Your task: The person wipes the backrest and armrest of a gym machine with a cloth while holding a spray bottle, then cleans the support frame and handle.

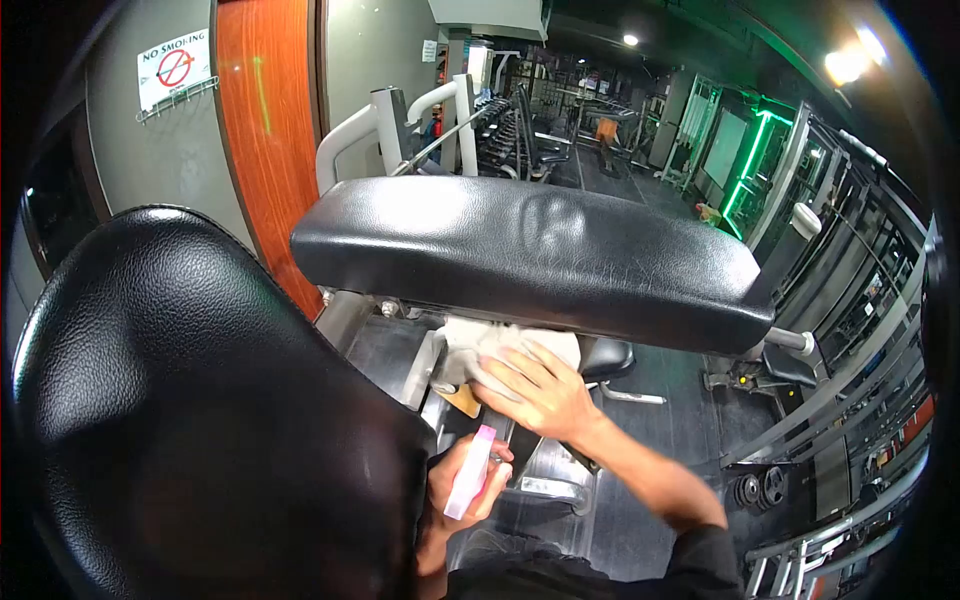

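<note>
My right hand point(535, 392) presses a white cloth point(465, 343) against the machine's frame, just under the long black arm pad point(420, 225). Its fingers lie over the cloth, which hides the surface behind it. Lower down, my left hand point(440, 490) is closed around a spray bottle with a pink and white trigger head point(470, 475); the bottle's body is hidden below the hand. Close on the left, a large black padded seat or backrest point(200, 400) covers part of my left forearm.
Grey metal uprights point(468, 125) stand behind the pad. Dumbbell racks point(505, 140) line the far aisle. Weight plates point(760, 488) lie on the dark floor at right, near a cable machine's rails point(850, 380). A no-smoking sign point(175, 68) hangs on the left wall.
</note>
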Tool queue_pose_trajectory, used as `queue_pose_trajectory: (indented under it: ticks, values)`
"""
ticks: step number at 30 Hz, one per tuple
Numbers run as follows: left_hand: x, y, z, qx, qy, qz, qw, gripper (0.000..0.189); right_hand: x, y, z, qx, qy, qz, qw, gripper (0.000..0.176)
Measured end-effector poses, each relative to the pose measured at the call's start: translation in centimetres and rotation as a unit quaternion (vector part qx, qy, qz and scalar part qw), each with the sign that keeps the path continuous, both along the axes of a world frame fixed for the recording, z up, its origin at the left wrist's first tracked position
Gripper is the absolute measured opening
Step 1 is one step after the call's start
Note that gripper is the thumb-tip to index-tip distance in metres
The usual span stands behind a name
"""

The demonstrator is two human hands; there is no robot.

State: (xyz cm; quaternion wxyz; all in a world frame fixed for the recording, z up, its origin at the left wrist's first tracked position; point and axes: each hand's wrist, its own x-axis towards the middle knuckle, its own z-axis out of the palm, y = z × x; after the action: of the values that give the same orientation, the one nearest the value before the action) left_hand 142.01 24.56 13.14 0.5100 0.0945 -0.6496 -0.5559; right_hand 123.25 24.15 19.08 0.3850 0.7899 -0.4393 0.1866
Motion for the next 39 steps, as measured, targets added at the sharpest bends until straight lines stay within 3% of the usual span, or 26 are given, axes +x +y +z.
queue_pose_trajectory:
  ticks: [1,4,9,13,22,27,29,30,31,37,39]
  values:
    - [0.1,0.1,0.2,-0.001,-0.004,-0.001,1.0,0.031,-0.2,-0.6,0.9,0.013,0.033,0.009,0.999,0.034]
    - [0.3,0.0,0.7,0.006,-0.006,-0.004,1.0,0.03,-2.3,-1.9,0.0,0.065,0.261,-0.162,0.949,0.038]
    - [0.3,-0.1,0.3,-0.013,-0.018,0.025,0.999,0.029,-2.5,-2.1,-1.4,0.097,0.286,-0.223,0.927,0.041]
    - [0.2,0.0,0.5,-0.024,-0.034,0.029,0.999,0.028,-1.7,-3.2,-0.8,0.077,0.274,-0.227,0.931,0.028]
    - [0.0,-0.2,0.2,0.003,-0.032,0.032,0.999,0.021,-0.8,-5.6,-2.0,0.244,0.256,-0.268,0.896,0.016]
    - [0.1,-0.3,0.1,0.003,-0.047,0.041,0.998,0.02,-0.6,-6.0,-6.5,0.272,0.293,-0.288,0.87,0.025]
    - [0.1,-0.2,0.4,0.003,-0.054,0.042,0.998,0.02,-0.6,-5.0,-8.5,0.24,0.374,-0.264,0.856,0.036]
    - [0.1,-0.1,0.7,0.007,-0.054,0.041,0.998,0.02,-0.7,-5.1,-10.5,0.278,0.413,-0.269,0.824,0.045]
    - [0.1,0.0,0.8,0.013,-0.055,0.041,0.998,0.02,-0.9,-5.1,-12.3,0.304,0.425,-0.266,0.81,0.041]
    - [0.2,-0.4,0.2,0.004,-0.056,0.041,0.998,0.021,-2.2,-6.3,-25.1,0.437,0.297,-0.166,0.833,0.026]
    - [0.1,-0.4,0.1,0.002,-0.056,0.04,0.998,0.019,-2.4,-6.2,-26.4,0.462,0.242,-0.134,0.843,0.025]
